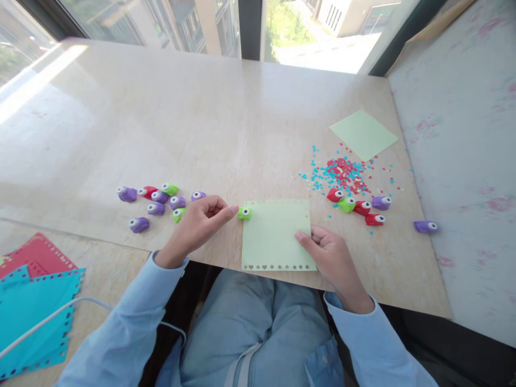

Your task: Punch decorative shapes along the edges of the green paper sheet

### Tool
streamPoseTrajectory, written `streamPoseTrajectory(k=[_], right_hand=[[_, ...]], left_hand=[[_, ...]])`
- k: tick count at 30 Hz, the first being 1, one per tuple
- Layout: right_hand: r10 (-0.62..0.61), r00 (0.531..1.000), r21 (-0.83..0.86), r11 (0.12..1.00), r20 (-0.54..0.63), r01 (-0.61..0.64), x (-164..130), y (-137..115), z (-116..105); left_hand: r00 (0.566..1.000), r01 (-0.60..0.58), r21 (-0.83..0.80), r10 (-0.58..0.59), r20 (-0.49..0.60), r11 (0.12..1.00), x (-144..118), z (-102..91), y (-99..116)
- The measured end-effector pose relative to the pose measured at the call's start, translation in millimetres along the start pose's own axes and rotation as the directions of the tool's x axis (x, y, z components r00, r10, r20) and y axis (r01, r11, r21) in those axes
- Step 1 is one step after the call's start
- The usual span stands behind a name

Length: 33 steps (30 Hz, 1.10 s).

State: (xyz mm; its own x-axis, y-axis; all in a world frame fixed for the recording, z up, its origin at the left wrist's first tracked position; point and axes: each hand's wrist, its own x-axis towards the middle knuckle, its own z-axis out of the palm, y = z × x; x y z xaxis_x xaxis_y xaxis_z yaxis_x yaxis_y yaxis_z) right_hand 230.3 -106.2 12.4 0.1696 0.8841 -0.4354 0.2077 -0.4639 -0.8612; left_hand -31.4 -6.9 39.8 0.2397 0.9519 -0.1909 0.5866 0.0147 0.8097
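A pale green sheet of paper point(274, 236) lies at the table's front edge, with a row of heart and star-like holes along its near side and fainter holes along the far side. My right hand point(330, 258) grips its right edge, thumb on top and fingers curled at the side. At the sheet's upper left edge sits a small lime-green craft punch point(244, 213) with a white button. My left hand point(203, 226) is closed in a pinch with its thumb tip at the punch's left end; the fingertips behind the thumb are partly hidden.
Several purple, red and green punches point(156, 208) stand left of my left hand; more punches point(362, 208) stand at right. Behind these lies red and blue confetti point(344, 174), beside another pale green sheet point(364, 134). Punched blue paper point(40, 317) and red paper point(44, 252) lie far left, crossed by a white cable point(52, 317).
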Motion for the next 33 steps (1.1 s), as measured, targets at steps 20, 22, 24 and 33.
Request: streamPoseTrajectory(k=[20,22,24,33], right_hand=[[-0.143,0.989,-0.044,0.989,-0.034,0.142,5,5,3],[-0.152,0.988,-0.057,0.987,-0.04,0.15,6,6,4],[-0.163,0.985,-0.063,0.985,-0.047,0.16,6,6,4],[-0.193,0.979,-0.087,0.979,-0.07,0.187,5,7,6]], left_hand=[[0.734,0.426,0.048,-0.376,0.565,0.903,50,-11.6,13],[0.722,0.443,0.064,-0.398,0.566,0.894,51,-11.5,14],[0.717,0.44,0.081,-0.404,0.569,0.895,52,-11.5,15],[0.655,0.45,0.143,-0.435,0.618,0.881,55,-9.5,21]])
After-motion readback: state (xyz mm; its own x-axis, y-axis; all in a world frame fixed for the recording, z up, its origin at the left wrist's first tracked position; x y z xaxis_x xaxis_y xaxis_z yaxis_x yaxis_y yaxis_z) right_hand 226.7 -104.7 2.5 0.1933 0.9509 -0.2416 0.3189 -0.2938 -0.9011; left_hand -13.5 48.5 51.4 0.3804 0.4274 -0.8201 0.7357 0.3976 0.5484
